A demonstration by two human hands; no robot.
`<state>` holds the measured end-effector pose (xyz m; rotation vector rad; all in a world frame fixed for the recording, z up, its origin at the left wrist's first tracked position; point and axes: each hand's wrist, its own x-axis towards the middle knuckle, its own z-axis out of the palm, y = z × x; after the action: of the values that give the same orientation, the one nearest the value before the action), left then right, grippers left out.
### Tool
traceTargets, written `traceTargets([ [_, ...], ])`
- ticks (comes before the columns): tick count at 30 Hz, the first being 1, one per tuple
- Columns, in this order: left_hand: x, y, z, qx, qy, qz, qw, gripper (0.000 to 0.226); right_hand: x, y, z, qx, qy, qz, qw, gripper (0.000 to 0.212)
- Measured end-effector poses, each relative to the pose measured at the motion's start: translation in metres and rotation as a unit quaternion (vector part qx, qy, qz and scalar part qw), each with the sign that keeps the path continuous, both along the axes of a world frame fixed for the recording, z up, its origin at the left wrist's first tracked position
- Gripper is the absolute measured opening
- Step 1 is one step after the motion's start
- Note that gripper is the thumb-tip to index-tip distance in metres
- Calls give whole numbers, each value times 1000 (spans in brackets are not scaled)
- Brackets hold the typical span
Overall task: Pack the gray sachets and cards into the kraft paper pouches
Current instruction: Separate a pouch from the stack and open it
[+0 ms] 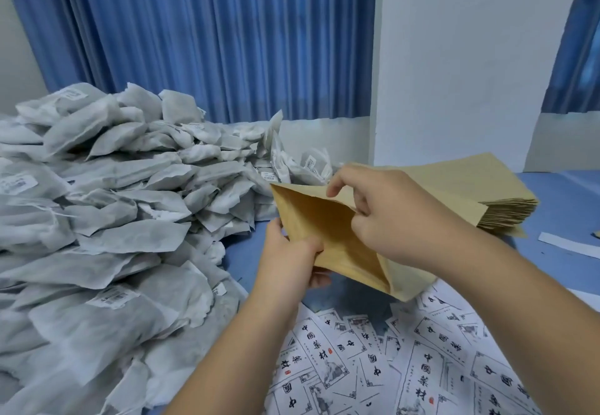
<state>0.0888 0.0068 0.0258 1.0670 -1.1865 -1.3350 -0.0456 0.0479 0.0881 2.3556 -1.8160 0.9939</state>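
Open tan kraft paper pouch (328,232) pinched in the grip of both hands, left hand (293,252) on the near lip, right hand (386,216) on the far, mouth facing the heap of gray fabric sachets (107,206) lying leftward, nearer the left hand.

Cards (422,369): large black brush characters 中国药材 – printed down each one, with a small red seal beside.
Sachet labels (112,297): small white stickers with print – too small to read.

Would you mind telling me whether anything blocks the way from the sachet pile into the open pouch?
Nothing visible does. The pouch is held open by both hands, left on the near edge and right lifting the far one. Its mouth faces the sachets, with only bare blue table between them.
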Motion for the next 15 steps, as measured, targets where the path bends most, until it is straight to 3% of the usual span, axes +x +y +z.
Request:
traceTargets([
  [5, 9, 9, 8, -57, -28, 12, 998, 59, 2, 0, 1, 13, -3, 11, 1000, 45],
  [7, 16, 12, 8, -63, -28, 18, 997, 50, 2, 0, 0, 20, -2, 7, 1000, 46],
  [9, 30, 16, 8, -111, -94, 54, 988, 36, 2, -1, 0, 30, -1, 2, 1000, 47],
  [11, 52, 18, 8, -216, -257, 103, 936, 25, 2, -2, -1, 40, 4, 1, 999, 48],
  [13, 79, 18, 14, -302, -437, 128, 837, 27, 1, -2, -2, 45, 4, 2, 999, 49],
  [15, 104, 14, 26, -333, -580, 142, 730, 35, 1, -2, -2, 48, 6, -2, 999, 49],
])
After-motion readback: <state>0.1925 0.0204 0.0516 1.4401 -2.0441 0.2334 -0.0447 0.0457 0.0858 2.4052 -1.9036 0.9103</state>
